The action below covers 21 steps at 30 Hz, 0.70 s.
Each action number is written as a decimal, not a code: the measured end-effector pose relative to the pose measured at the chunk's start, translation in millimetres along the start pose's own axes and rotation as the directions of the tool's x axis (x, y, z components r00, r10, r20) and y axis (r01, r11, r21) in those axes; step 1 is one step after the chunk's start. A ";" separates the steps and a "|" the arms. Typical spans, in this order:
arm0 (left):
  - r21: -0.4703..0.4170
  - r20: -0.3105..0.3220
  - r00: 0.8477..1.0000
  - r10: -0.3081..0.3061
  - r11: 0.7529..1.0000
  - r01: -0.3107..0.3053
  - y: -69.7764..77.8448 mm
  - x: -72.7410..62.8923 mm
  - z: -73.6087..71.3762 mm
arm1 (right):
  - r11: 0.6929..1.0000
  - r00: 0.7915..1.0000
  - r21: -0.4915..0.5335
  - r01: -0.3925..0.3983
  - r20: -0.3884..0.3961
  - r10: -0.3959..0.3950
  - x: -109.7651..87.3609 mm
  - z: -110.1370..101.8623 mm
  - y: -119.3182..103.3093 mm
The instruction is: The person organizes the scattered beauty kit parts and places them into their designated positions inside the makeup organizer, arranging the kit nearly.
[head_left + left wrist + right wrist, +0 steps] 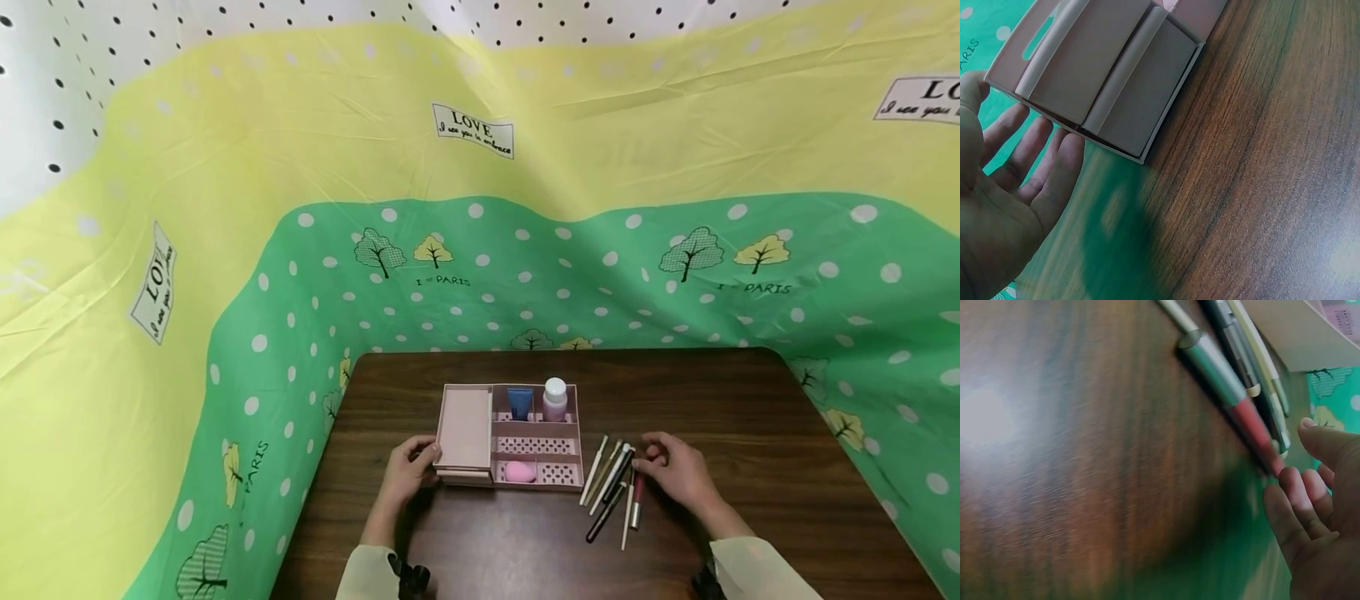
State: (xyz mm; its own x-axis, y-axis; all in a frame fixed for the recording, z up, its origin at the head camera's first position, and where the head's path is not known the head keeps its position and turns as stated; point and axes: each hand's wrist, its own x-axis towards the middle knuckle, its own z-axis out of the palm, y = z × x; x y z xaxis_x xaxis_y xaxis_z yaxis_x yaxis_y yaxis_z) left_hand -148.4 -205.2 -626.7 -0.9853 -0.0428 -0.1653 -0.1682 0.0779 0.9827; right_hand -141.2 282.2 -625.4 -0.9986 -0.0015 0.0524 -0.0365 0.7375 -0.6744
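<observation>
A pink desk organizer point(536, 430) stands on the table, with drawers point(1132, 87) at its front left. My left hand point(409, 469) is at its left side, and the fingertips point(1072, 147) rest along the side edge. Right of the organizer lies a loose bunch of slim pen-like sticks point(615, 475), in white, black and gold. Among them is a red tube with a silver end point(1249, 422). My right hand point(678, 472) is beside this bunch, fingers loosely bent, fingertips right at the red end of the tube. Nothing shows between thumb and fingers.
A blue squeeze tube point(519, 403) and a white-capped bottle point(555, 400) stand in the organizer's back compartments. A pink makeup sponge point(519, 472) lies in a front one. The dark wooden table point(697, 400) is backed by a patterned green and yellow curtain point(570, 275).
</observation>
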 end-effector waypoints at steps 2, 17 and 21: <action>-0.001 0.001 1.000 -0.001 1.000 0.001 -0.2 -0.4 -0.1 | 1.000 1.000 0.005 -0.002 -0.007 0.002 -3.7 2.0 2.4; -0.007 -0.002 1.000 -0.005 1.000 0.005 -1.5 1.2 -0.4 | 0.999 0.999 -0.036 -0.030 -0.025 0.029 -24.5 14.1 8.4; 0.003 -0.003 1.000 0.001 1.000 -0.001 -1.8 0.6 0.1 | 0.999 0.999 -0.022 -0.023 -0.032 0.022 -28.8 17.3 7.5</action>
State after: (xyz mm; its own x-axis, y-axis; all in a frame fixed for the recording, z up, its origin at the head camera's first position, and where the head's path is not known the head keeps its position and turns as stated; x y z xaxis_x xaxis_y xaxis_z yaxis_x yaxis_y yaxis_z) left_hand -148.7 -205.3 -628.6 -0.9854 -0.0457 -0.1641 -0.1674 0.0805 0.9826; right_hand -113.4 276.1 -644.7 -0.9975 0.0369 0.0610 -0.0125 0.7521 -0.6590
